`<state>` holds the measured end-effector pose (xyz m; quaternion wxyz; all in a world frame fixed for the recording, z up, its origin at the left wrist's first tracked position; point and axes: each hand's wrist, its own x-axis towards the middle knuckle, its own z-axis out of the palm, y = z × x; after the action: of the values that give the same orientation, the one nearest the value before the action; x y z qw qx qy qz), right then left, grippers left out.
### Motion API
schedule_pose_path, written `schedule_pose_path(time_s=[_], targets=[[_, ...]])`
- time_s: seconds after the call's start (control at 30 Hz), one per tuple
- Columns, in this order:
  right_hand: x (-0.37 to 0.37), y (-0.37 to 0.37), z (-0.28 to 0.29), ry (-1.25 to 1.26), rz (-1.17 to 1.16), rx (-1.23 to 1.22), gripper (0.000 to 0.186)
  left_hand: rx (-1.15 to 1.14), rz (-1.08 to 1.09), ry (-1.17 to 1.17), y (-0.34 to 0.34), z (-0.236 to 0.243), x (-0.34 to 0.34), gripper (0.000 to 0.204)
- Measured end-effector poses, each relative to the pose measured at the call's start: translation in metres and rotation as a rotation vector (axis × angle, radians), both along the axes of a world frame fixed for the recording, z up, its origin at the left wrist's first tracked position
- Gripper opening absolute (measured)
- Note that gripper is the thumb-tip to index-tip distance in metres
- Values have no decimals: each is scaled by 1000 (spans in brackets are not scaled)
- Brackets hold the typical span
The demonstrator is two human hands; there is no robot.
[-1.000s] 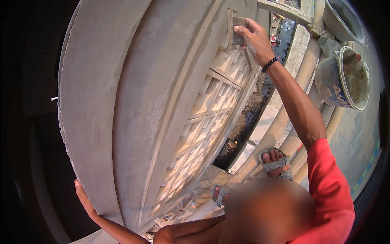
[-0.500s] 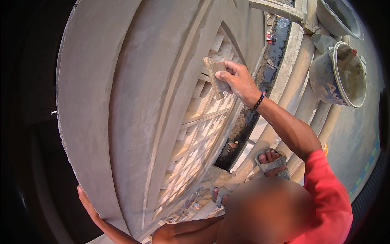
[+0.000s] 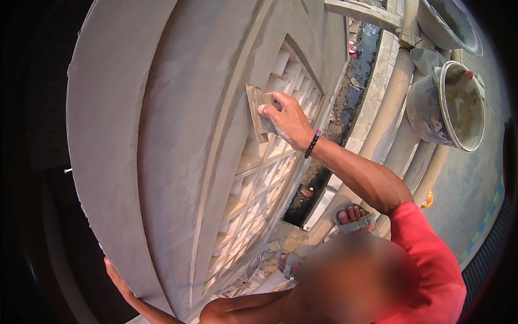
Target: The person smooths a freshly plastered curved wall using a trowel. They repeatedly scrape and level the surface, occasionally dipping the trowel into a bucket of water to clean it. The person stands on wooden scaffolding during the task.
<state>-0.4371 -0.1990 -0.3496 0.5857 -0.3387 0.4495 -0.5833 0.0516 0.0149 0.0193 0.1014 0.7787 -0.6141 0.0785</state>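
My right hand (image 3: 286,117) is closed round a flat, worn float (image 3: 256,110), holding it against the grey plastered facade (image 3: 183,135) at the left side of a recessed panel of pale grid blocks (image 3: 253,189). A dark beaded bracelet is on my wrist. My left hand (image 3: 118,278) is low at the left, fingers hooked on the rough outer edge of the curved plastered band (image 3: 102,162), partly hidden by it. A small nail (image 3: 68,170) sticks out from that edge.
My sandaled feet (image 3: 353,220) stand on round poles (image 3: 388,140). A bucket of grey mix (image 3: 429,108) and a basin (image 3: 442,21) sit at upper right. A dark drain channel (image 3: 350,86) runs beneath, crossed by a plank (image 3: 361,13). Paving (image 3: 475,189) lies at right.
My right hand has moved down and to the left along the facade with the float, from above the grid panel to its left side. My left hand stays on the edge.
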Motion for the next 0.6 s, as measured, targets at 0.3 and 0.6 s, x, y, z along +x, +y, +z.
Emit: schedule_pose_path(time_s=[0.3, 0.6], targets=[[-114, -41, 19, -194, -118, 137, 18, -3, 59, 61, -4, -2, -8, 61], [-167, -168, 41, 25, -257, 5, 29, -8, 55, 111, -13, -7, -23, 60]])
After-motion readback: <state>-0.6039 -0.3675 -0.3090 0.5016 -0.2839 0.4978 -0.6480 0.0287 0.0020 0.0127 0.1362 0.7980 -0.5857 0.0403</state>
